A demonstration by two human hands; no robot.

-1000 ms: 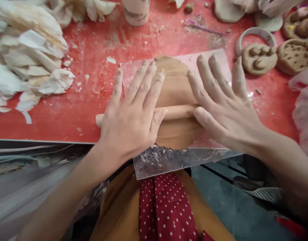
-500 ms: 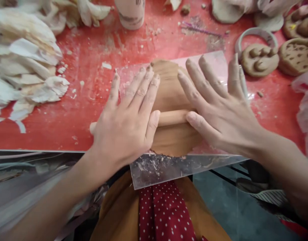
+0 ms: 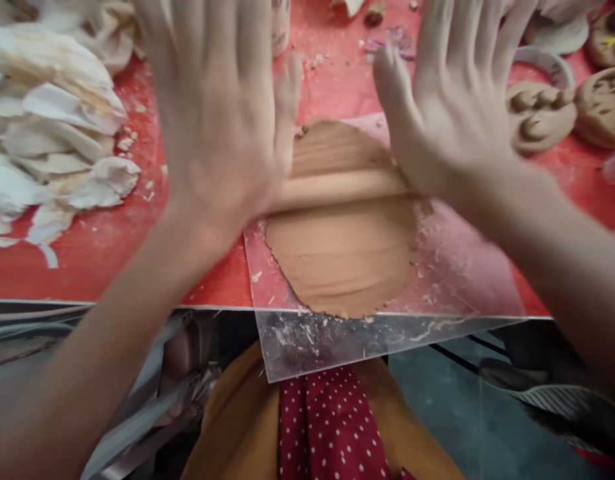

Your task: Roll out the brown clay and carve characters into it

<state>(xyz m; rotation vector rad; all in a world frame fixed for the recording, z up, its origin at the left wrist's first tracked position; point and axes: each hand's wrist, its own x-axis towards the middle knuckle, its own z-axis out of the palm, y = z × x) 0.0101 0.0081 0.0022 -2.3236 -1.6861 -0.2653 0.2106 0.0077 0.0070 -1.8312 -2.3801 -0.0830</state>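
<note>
Arms: both reach forward over the worktop's (image 3: 332, 87) near edge.
Hands: left hand (image 3: 217, 133) and right hand (image 3: 452, 120) flat, unclenched, palm heels on the rolling pin (image 3: 342, 189).
Clay slab (image 3: 337, 260): beneath the rolling pin, on a clear sheet (image 3: 467, 273) overhanging that edge.
Sides: crumpled pale heap (image 3: 62, 127) left, clay discs (image 3: 542, 127) right.

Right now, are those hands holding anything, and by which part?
Nothing is held: the left hand and right hand lie open across the rolling pin, one toward each end.
</note>
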